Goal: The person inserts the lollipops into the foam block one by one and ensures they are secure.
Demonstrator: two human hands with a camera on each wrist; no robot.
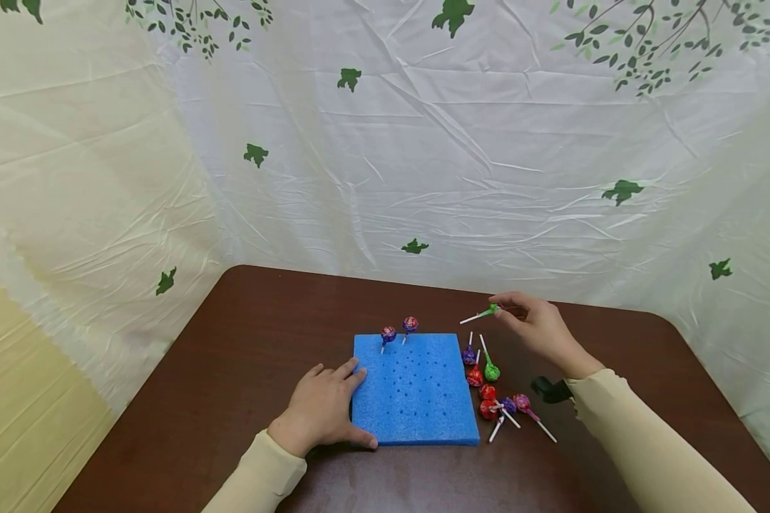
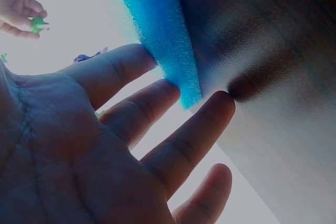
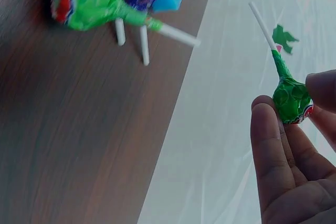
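A blue foam block (image 1: 417, 399) with rows of small holes lies on the table. Two lollipops, one purple-and-red (image 1: 388, 333) and another beside it (image 1: 411, 324), stand in its far left part. My left hand (image 1: 324, 406) rests at the block's left edge with fingers spread; in the left wrist view the fingertips (image 2: 149, 59) touch the foam's side. Over the table's far right, my right hand (image 1: 542, 331) pinches a green lollipop (image 3: 290, 100) by its wrapped head, between thumb and fingers. Its white stick points left in the head view.
Several loose lollipops lie right of the block: a green one (image 1: 491, 370), a purple one (image 1: 468, 355), red ones (image 1: 475, 376) and a pink one (image 1: 522, 403), some with crossed sticks. The brown table (image 1: 282, 313) meets a white leaf-printed curtain (image 1: 295, 235) behind.
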